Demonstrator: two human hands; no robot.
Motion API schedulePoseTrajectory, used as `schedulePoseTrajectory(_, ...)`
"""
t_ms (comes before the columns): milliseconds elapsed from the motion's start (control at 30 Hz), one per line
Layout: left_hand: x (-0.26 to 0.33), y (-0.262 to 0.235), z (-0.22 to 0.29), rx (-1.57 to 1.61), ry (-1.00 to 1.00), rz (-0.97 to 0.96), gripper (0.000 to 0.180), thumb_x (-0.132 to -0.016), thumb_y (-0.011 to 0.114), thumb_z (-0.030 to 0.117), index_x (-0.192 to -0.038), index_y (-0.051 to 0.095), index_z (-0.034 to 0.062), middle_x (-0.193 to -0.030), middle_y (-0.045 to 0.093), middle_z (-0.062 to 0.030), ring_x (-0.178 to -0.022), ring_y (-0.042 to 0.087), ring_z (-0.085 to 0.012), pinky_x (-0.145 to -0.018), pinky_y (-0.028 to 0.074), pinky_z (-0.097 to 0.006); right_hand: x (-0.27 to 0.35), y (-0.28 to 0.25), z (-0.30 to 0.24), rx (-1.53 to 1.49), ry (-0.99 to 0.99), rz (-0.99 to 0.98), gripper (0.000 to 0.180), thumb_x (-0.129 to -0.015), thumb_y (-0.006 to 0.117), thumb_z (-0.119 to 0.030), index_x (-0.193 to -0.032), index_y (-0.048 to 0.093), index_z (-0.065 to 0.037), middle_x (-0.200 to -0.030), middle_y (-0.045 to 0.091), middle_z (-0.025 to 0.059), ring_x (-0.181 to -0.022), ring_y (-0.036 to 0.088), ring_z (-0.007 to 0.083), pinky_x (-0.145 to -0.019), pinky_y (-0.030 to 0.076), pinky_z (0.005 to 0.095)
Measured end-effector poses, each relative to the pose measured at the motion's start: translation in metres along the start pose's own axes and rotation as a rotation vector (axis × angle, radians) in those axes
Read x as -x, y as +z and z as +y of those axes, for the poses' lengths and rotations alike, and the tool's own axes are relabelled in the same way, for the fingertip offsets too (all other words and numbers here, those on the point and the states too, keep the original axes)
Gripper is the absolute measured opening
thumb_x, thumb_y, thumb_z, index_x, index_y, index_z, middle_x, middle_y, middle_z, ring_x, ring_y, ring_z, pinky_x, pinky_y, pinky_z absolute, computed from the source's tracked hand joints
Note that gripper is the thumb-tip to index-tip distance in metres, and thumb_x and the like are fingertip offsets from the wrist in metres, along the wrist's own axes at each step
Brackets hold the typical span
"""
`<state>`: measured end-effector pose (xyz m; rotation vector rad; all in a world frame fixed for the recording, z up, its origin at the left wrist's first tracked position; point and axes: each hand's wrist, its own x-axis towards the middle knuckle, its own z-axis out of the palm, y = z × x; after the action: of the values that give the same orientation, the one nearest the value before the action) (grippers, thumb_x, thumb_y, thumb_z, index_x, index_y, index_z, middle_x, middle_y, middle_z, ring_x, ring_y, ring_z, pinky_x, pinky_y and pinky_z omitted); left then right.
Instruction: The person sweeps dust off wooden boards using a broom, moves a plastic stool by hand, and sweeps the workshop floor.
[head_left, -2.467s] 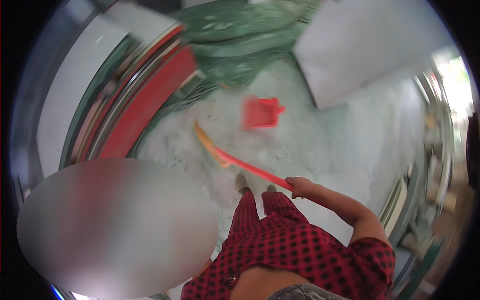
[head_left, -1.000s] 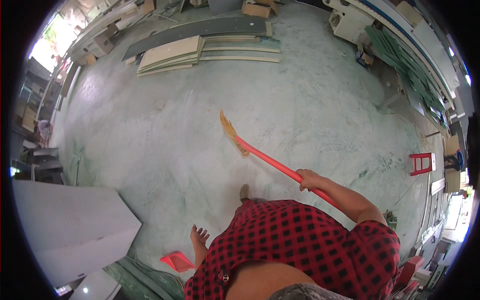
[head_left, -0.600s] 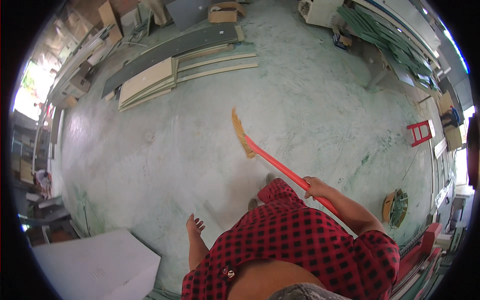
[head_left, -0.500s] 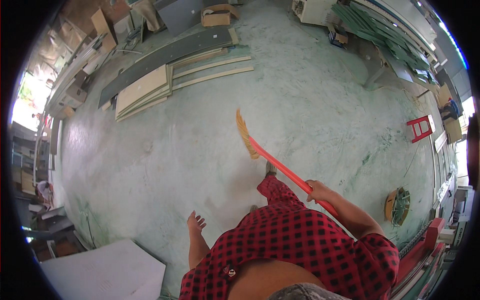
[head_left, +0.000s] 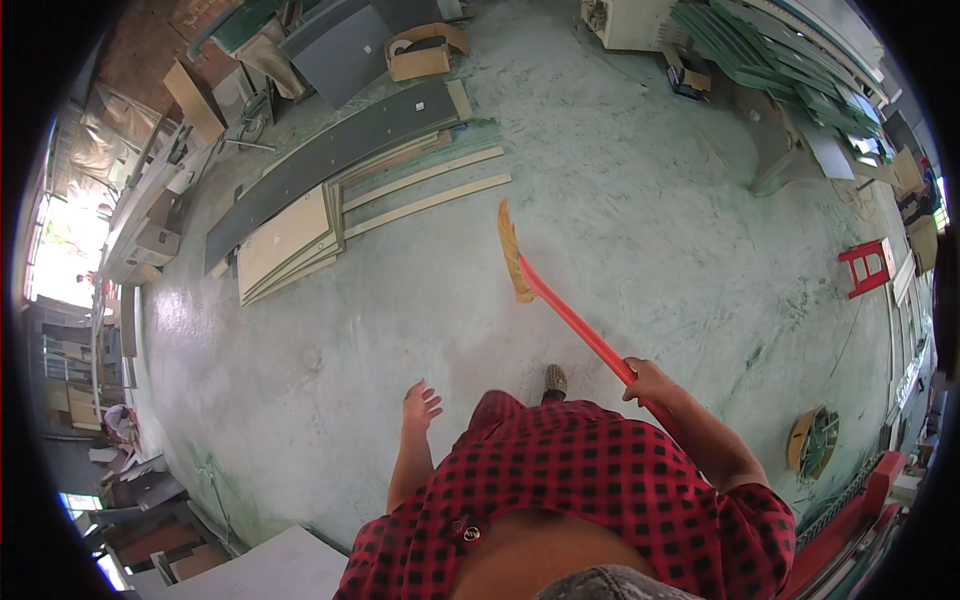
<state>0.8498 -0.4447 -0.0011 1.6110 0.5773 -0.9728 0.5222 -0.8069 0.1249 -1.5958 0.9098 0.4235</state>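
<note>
My right hand (head_left: 650, 383) is wrapped round the red handle of a broom (head_left: 575, 322), which slants away from me to the upper left. Its yellow straw bristles (head_left: 514, 250) are out in front of me, low over or on the concrete; I cannot tell whether they touch it. My left hand (head_left: 421, 404) hangs free at my left side, fingers apart, holding nothing. One shoe (head_left: 556, 377) shows beyond my red and black checked clothing.
Stacked boards and strips (head_left: 290, 240) lie on the floor (head_left: 640, 240) ahead left, with a cardboard box (head_left: 425, 55) behind. Green panels (head_left: 750, 60) are piled far right. A red stool (head_left: 866, 268) and a round tub (head_left: 812, 442) stand at right; a pale panel (head_left: 270, 572) lies near left.
The view has shifted as I step, and the boards look nearer. The broom head has swung slightly right and farther away. My left hand has risen a little.
</note>
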Motion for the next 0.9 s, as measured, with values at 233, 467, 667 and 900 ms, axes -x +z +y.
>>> schedulePoseTrajectory(233, -0.076, 0.108, 0.11, -0.094, -0.017, -0.249, 0.061, -0.081, 0.053, 0.039, -0.13, 0.029, 0.0124, -0.121, 0.043, -0.015, -0.1, 0.05, -0.0312, -0.078, 0.043, -0.048, -0.086, -0.046, -0.087, -0.075, 0.015, -0.008, 0.058, -0.058, 0.066, 0.001, -0.111, 0.044, 0.005, -0.071, 0.052, 0.0096, -0.05, 0.055, 0.0168, -0.041, 0.045, 0.0285)
schedulePoseTrajectory(467, -0.133, 0.245, 0.236, -0.119, -0.027, -0.592, 0.052, -0.079, 0.056, 0.037, -0.122, 0.038, 0.0131, -0.106, 0.05, -0.01, -0.083, 0.056, -0.0237, -0.065, 0.049, -0.039, -0.192, -0.064, -0.197, -0.089, 0.012, -0.046, 0.063, -0.058, 0.067, 0.0, -0.116, 0.042, 0.005, -0.074, 0.054, 0.0107, -0.052, 0.055, 0.0162, -0.041, 0.045, 0.0282)
schedulePoseTrajectory(667, -0.166, 0.317, 0.329, -0.135, -0.217, -0.597, 0.056, -0.077, 0.06, 0.042, -0.12, 0.036, 0.0149, -0.097, 0.052, -0.0091, -0.082, 0.054, -0.0239, -0.061, 0.049, -0.044, -0.277, -0.079, -0.287, -0.168, -0.029, -0.149, 0.061, -0.063, 0.067, 0.002, -0.119, 0.042, 0.001, -0.076, 0.054, 0.0071, -0.057, 0.056, 0.0139, -0.048, 0.047, 0.0266)
schedulePoseTrajectory(900, -0.228, 0.381, 0.387, 0.433, -0.133, -0.123, 0.023, -0.076, 0.06, 0.017, -0.088, 0.042, 0.0097, -0.067, 0.047, -0.0087, -0.053, 0.051, -0.0255, -0.049, 0.046, -0.042, -0.366, -0.109, -0.348, -0.361, -0.046, -0.409, 0.07, -0.065, 0.066, 0.001, -0.128, 0.034, -0.004, -0.085, 0.056, 0.0057, -0.067, 0.056, 0.0131, -0.058, 0.047, 0.0262)
